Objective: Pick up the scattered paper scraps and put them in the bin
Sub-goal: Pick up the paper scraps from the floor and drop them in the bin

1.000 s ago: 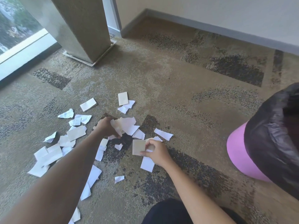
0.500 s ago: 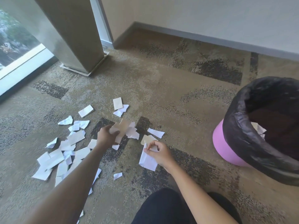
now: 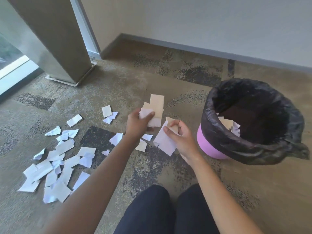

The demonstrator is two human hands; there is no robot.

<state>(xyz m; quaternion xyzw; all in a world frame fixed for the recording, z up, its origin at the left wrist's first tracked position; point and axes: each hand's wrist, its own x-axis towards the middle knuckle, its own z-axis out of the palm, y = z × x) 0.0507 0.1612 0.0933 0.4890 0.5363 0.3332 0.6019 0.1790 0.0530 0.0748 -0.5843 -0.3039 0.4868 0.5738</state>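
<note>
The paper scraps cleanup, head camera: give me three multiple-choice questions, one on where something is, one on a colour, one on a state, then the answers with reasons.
1. Where does the bin stand relative to the person?
A. to their right
B. to their left
C. behind the pillar

2. What colour is the bin's body below the black liner?
A. green
B. pink
C. white

3. What is the left hand doing?
A. lying flat on the carpet
B. gripping a bunch of scraps
C. resting on the bin's rim

Answers:
1 A, it stands on the carpet beyond the right hand.
2 B, a pink band shows under the liner.
3 B, its fingers curl round the held scraps, lifted off the floor.
</note>
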